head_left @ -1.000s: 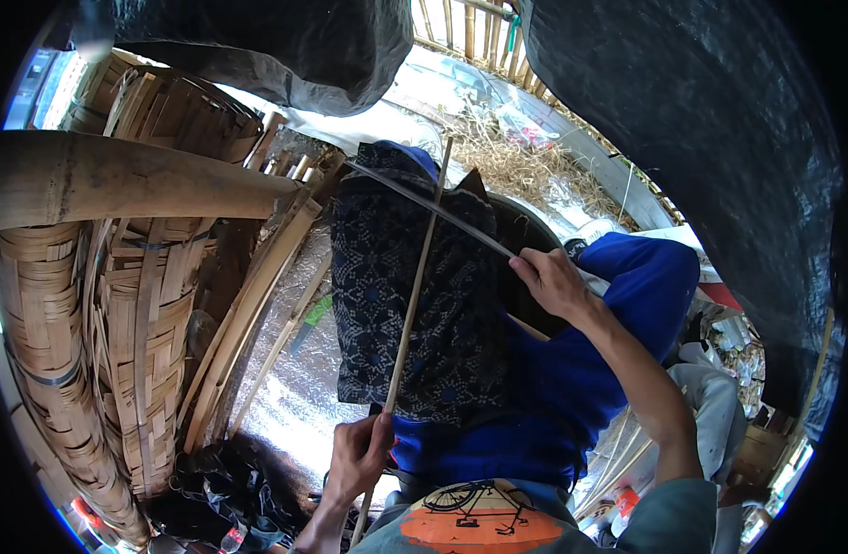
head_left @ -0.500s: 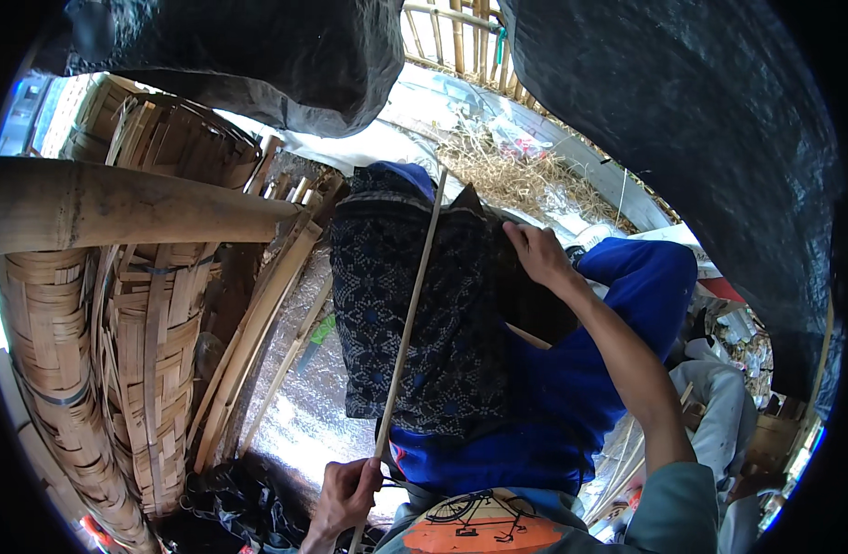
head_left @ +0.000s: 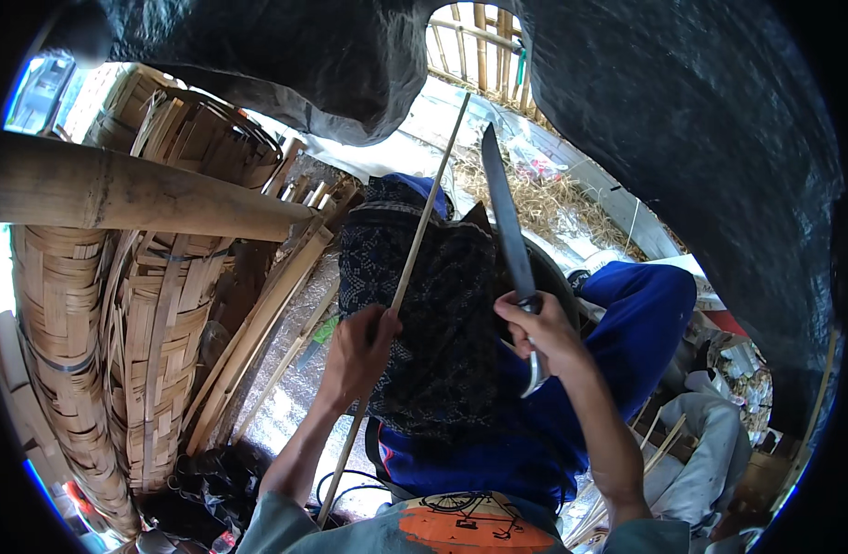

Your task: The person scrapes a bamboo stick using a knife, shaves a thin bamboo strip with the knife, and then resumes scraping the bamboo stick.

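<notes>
My left hand [head_left: 359, 355] is closed around a long thin bamboo strip [head_left: 430, 198]. The strip slants up and away across my lap, its lower end reaching down beside my shirt. In my right hand [head_left: 546, 332] is a long-bladed knife [head_left: 507, 208], gripped by its handle, with the blade pointing up and away from me. The blade stands to the right of the strip, apart from it. A dark patterned cloth [head_left: 442, 369] covers my lap and leg over blue trousers [head_left: 641, 314].
Tall woven bamboo baskets [head_left: 59, 342] stand at the left, with a thick bamboo pole [head_left: 156, 189] across them. Split bamboo pieces [head_left: 258, 328] lean beside them. Black sheeting [head_left: 692, 120] hangs overhead and right. Dry shavings [head_left: 558, 212] lie on the ground ahead.
My right hand has come back toward my lap and now holds the knife upright. My left hand has moved farther up, and the strip reaches farther away from me.
</notes>
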Motion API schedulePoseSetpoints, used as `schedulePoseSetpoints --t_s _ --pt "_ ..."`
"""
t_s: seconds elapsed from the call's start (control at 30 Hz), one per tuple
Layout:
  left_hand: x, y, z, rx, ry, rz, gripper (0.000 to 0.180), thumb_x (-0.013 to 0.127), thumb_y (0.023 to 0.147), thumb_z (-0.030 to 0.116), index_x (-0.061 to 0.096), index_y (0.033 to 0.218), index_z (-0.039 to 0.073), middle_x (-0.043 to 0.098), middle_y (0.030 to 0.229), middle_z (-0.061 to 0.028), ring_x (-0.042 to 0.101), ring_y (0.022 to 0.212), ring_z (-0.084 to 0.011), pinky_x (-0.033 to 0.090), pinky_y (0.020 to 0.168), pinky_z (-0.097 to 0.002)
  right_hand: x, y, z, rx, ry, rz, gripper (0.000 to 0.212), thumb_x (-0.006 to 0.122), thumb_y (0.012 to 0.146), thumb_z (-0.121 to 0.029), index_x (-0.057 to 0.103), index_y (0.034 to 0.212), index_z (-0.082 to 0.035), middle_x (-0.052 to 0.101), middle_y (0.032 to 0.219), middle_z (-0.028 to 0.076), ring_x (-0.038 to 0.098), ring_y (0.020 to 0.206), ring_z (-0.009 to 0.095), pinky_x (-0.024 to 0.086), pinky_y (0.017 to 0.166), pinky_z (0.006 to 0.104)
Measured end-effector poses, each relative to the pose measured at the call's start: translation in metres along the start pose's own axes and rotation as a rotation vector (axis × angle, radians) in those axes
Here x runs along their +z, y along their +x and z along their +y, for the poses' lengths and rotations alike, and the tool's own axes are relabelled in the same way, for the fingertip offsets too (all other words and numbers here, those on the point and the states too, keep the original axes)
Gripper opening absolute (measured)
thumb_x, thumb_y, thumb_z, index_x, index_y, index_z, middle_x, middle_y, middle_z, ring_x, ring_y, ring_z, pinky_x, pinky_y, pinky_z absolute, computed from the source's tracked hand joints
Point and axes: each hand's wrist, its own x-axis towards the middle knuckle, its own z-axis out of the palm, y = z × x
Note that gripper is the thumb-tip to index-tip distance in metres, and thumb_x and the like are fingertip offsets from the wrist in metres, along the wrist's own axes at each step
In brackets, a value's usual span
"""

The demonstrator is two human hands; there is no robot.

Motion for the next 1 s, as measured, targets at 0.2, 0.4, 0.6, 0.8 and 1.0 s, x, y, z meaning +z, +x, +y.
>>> schedulePoseSetpoints --t_s 0.2,0.4,0.6,0.8,1.0 --pt "0.02 0.001 0.025 0.025 -0.038 -0.093 0.025 0.053 0.096 0.022 0.062 0.091 -0.001 0.052 0.054 -0.0078 0.048 0.047 -0.0123 0.035 0.048 -0.0311 0.051 0.022 -0.005 -0.112 0.189 -0.038 0.025 0.071 0.085 -0.02 0.059 0.092 0.001 0.062 0.07 0.008 0.05 0.042 0.007 0.04 0.036 0.022" --pt "0.029 -0.018 0.017 0.101 0.014 0.032 0.021 0.057 0.094 0.019 0.063 0.088 -0.001 0.057 0.056 -0.0109 0.053 0.047 -0.0167 0.038 0.049 -0.0326 0.069 0.036 -0.003 -0.151 0.267 -0.071 0.019 0.07 0.086 -0.017 0.062 0.091 -0.001 0.064 0.076 0.006 0.053 0.044 0.007 0.042 0.04 0.0219" --pt "0.028 -0.027 0.006 0.109 0.013 -0.022 0.02 0.058 0.094 0.017 0.065 0.091 -0.001 0.058 0.057 -0.0113 0.055 0.048 -0.0154 0.041 0.049 -0.0319 0.069 0.044 -0.003 -0.132 0.21 -0.011 0.019 0.074 0.082 -0.018 0.061 0.088 -0.004 0.062 0.075 0.003 0.054 0.047 0.008 0.045 0.044 0.023" --pt "0.02 -0.037 0.008 -0.034 -0.016 -0.164 0.027 0.059 0.093 0.025 0.066 0.091 -0.001 0.058 0.056 -0.01 0.055 0.048 -0.0145 0.04 0.048 -0.0322 0.068 0.054 -0.001 -0.132 0.235 0.0 0.021 0.073 0.08 -0.017 0.061 0.09 -0.003 0.06 0.073 0.003 0.054 0.047 0.008 0.045 0.044 0.0237" --pt "-0.002 -0.086 -0.015 -0.083 -0.028 -0.354 0.04 0.054 0.095 0.036 0.068 0.086 0.0 0.059 0.057 -0.0071 0.055 0.049 -0.014 0.04 0.048 -0.0312 0.057 0.078 -0.01 -0.142 0.237 0.054 0.022 0.074 0.079 -0.017 0.06 0.089 -0.003 0.057 0.069 0.003 0.055 0.047 0.01 0.046 0.043 0.0252"
